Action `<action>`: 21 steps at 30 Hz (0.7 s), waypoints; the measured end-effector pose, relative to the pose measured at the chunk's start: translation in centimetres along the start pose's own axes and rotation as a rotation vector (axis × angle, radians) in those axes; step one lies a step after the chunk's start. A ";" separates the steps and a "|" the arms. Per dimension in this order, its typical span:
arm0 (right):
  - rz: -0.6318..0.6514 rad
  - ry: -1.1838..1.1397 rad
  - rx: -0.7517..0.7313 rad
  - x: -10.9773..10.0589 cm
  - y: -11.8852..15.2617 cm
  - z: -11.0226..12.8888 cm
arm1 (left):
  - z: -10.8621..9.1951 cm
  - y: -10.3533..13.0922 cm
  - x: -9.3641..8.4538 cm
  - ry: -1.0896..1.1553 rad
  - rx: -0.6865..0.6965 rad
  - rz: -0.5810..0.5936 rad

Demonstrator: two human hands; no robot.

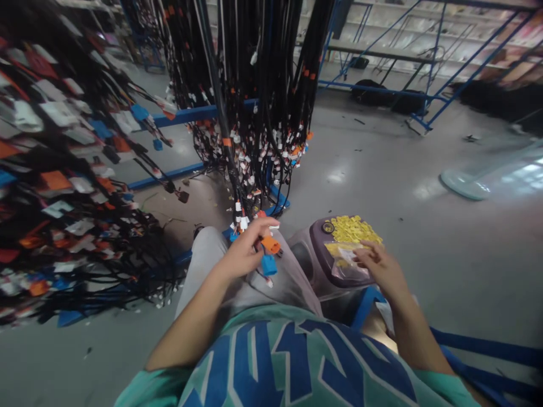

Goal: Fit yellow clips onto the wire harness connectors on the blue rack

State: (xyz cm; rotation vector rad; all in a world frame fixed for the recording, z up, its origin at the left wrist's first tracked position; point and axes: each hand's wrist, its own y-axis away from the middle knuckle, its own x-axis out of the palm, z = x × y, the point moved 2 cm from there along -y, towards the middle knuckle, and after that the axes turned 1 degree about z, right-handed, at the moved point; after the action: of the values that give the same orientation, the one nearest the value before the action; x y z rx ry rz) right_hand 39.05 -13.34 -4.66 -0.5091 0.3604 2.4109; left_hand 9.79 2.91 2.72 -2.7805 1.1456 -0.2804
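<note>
My left hand [248, 249] is wrapped round a bundle of wire connectors above my lap. An orange connector [270, 244] and a blue connector [268, 265] stick out past its fingers, with small white connectors [242, 221] on the far side. To the right, my right hand [377, 263] is over a stool-like container with a dark lid [319, 249]. Its bent fingers are at a clear plastic bag [345, 261] and a heap of small yellow parts [354, 229]. Whether a part is between those fingertips cannot be made out.
Black wire harnesses [263, 68] hang ahead, and another dense bunch [85, 186] crowds the left. Blue rack bars [186, 116] run behind them. A blue-framed table [386, 51] stands back right, near a pale round base [464, 183] on the floor.
</note>
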 end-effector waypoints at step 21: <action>-0.232 0.587 0.566 3.0 -2.8 -15.4 | -0.5 -0.2 0.3 -0.028 0.081 -0.032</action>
State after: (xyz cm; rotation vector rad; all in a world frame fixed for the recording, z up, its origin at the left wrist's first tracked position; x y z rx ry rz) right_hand 42.80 -15.35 -20.01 -0.9206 1.1236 1.7818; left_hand 10.04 2.85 3.30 -2.7256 1.0592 -0.2830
